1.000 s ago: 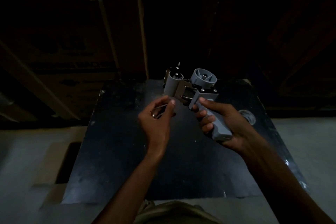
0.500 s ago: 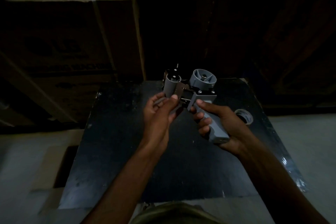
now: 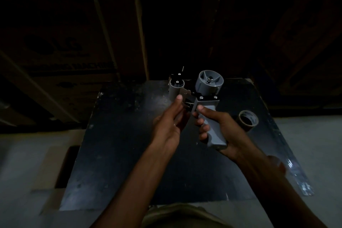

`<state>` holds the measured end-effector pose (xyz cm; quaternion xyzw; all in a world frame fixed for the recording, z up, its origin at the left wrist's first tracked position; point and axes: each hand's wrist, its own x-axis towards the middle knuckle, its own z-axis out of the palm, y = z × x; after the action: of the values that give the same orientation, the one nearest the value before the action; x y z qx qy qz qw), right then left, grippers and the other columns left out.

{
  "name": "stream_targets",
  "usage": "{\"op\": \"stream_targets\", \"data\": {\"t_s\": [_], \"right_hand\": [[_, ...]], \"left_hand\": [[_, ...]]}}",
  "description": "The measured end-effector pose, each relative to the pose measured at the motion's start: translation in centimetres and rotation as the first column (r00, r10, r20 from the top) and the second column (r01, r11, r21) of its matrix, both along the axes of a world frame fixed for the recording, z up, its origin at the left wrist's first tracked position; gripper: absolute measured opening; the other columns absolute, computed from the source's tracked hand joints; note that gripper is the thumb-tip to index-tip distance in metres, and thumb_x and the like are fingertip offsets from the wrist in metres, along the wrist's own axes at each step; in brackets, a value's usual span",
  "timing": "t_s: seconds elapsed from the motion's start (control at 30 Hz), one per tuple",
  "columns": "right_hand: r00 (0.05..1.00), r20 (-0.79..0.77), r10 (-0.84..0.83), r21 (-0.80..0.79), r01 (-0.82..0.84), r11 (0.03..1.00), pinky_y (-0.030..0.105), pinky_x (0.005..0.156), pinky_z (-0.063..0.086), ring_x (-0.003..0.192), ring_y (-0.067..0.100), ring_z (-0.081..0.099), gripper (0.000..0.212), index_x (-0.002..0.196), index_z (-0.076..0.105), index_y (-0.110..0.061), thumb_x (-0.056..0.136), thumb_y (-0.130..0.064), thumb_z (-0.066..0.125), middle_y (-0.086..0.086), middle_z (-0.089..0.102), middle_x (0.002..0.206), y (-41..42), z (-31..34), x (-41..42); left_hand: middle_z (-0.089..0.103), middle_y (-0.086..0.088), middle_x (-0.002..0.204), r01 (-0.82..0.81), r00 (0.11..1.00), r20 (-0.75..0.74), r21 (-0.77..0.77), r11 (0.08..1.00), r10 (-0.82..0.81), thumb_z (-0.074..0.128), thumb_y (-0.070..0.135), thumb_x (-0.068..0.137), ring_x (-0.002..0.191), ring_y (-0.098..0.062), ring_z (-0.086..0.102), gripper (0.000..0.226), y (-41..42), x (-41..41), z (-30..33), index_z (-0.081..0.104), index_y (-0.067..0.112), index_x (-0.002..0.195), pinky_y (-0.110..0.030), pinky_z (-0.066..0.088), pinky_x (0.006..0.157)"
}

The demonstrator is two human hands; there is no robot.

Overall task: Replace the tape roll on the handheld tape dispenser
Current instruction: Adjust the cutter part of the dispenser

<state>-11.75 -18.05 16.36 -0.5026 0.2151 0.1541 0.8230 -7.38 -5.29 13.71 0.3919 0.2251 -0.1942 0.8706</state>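
A grey handheld tape dispenser (image 3: 203, 96) is held above a dark table (image 3: 129, 153). Its round hub carries no roll. My right hand (image 3: 218, 126) grips the dispenser's grey handle, thumb along its top. My left hand (image 3: 172, 118) reaches up to the front of the dispenser, with its fingertips touching the metal plate beside the small roller. Whether the left hand pinches anything is hard to tell in the dim light. A brown tape roll (image 3: 248, 119) lies flat on the table to the right of my right hand.
Large cardboard boxes (image 3: 64, 42) stand behind and left of the table. A strip of clear film (image 3: 296, 176) runs along the table's right edge. A light floor (image 3: 22, 163) with a dark opening lies to the left.
My left hand has moved up and right from in front of the dispenser to touch its front plate. The right hand keeps its grip on the handle.
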Motion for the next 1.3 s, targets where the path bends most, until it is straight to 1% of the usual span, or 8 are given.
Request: {"op": "stream_targets", "data": {"t_s": [0.1, 0.23, 0.4, 0.5, 0.6, 0.7, 0.97, 1.3], "right_hand": [[1.000, -0.006, 0.005, -0.010, -0.005, 1.000, 0.018, 0.042, 0.044, 0.047, 0.004, 0.047, 0.021, 0.101, 0.062, -0.007, 0.093, -0.027, 0.063, -0.003, 0.055, 0.062, 0.0, -0.5, 0.2], [1.000, -0.021, 0.017, -0.026, -0.017, 1.000, 0.020, 0.042, 0.043, 0.046, 0.005, 0.048, 0.020, 0.097, 0.062, -0.008, 0.093, -0.028, 0.064, -0.003, 0.055, 0.062, 0.0, -1.1, 0.5], [1.000, -0.024, 0.010, -0.048, -0.012, 0.999, 0.022, 0.041, 0.043, 0.045, 0.006, 0.048, 0.021, 0.097, 0.063, -0.006, 0.092, -0.027, 0.064, -0.001, 0.054, 0.062, 0.1, -1.8, 0.7], [1.000, -0.021, 0.000, -0.071, -0.001, 0.997, 0.024, 0.042, 0.043, 0.045, 0.007, 0.049, 0.023, 0.098, 0.065, -0.006, 0.091, -0.028, 0.066, -0.001, 0.055, 0.064, 0.0, -2.4, 0.9], [1.000, -0.016, 0.002, -0.070, -0.003, 0.998, 0.025, 0.043, 0.044, 0.047, 0.008, 0.050, 0.025, 0.098, 0.065, -0.007, 0.089, -0.030, 0.068, -0.001, 0.057, 0.064, -0.2, -2.9, 1.1], [1.000, -0.017, 0.003, -0.061, -0.004, 0.998, 0.025, 0.044, 0.045, 0.048, 0.008, 0.051, 0.023, 0.098, 0.063, -0.009, 0.089, -0.030, 0.069, -0.001, 0.058, 0.065, -0.4, -3.4, 1.4], [0.999, -0.032, -0.035, -0.025, 0.034, 0.999, 0.025, 0.044, 0.045, 0.049, 0.009, 0.051, 0.016, 0.094, 0.061, -0.011, 0.091, -0.026, 0.066, 0.000, 0.057, 0.066, -0.6, -3.8, 1.9], [0.998, -0.035, -0.051, 0.055, 0.053, 0.997, 0.023, 0.042, 0.044, 0.047, 0.007, 0.049, 0.012, 0.088, 0.059, -0.012, 0.093, -0.022, 0.063, -0.001, 0.055, 0.064, -1.7, -4.3, 2.7]], "left_hand": [[0.071, -0.010, 0.105, 0.029, 1.000, -0.010, 0.056, 0.998, -0.029, 0.080, 0.030, 0.077, 0.101, -0.019, 0.069, 0.038, -0.2, 0.3, 0.1, 0.068, 0.008, 0.106, -0.038, 0.054, 0.097], [0.077, -0.007, 0.081, 0.042, 0.999, -0.022, 0.068, 0.997, -0.041, 0.082, 0.033, 0.073, 0.077, -0.016, 0.075, 0.041, -0.4, 1.0, 0.1, 0.069, 0.006, 0.102, -0.035, 0.060, 0.084], [0.069, -0.007, 0.082, 0.085, 0.996, -0.009, 0.085, 0.993, -0.084, 0.089, 0.050, 0.057, 0.074, -0.019, 0.069, 0.086, -0.8, 1.9, -1.1, 0.064, -0.001, 0.122, -0.034, 0.057, 0.076], [0.072, -0.014, 0.097, 0.085, 0.996, -0.001, 0.118, 0.989, -0.086, 0.082, 0.046, 0.070, 0.077, -0.020, 0.069, 0.059, -0.9, 2.3, -1.6, 0.069, 0.004, 0.110, -0.039, 0.056, 0.084], [0.070, -0.019, 0.118, 0.095, 0.995, -0.007, 0.141, 0.985, -0.095, 0.081, 0.048, 0.068, 0.096, -0.027, 0.070, 0.066, -1.0, 2.5, -1.9, 0.068, 0.005, 0.115, -0.041, 0.054, 0.090], [0.071, -0.018, 0.115, 0.093, 0.995, -0.040, 0.132, 0.987, -0.088, 0.083, 0.048, 0.064, 0.104, -0.030, 0.069, 0.072, -1.2, 2.7, -2.1, 0.067, 0.002, 0.117, -0.040, 0.054, 0.087], [0.070, -0.005, 0.069, 0.114, 0.993, -0.032, 0.125, 0.986, -0.110, 0.071, 0.044, 0.080, 0.061, -0.015, 0.065, 0.040, -2.1, 2.9, -2.8, 0.069, 0.006, 0.089, -0.028, 0.054, 0.062], [0.072, -0.010, 0.093, 0.131, 0.991, -0.038, 0.116, 0.985, -0.127, 0.071, 0.044, 0.082, 0.074, -0.016, 0.074, 0.042, -2.8, 3.1, -3.2, 0.066, 0.008, 0.104, -0.026, 0.058, 0.061]]}}
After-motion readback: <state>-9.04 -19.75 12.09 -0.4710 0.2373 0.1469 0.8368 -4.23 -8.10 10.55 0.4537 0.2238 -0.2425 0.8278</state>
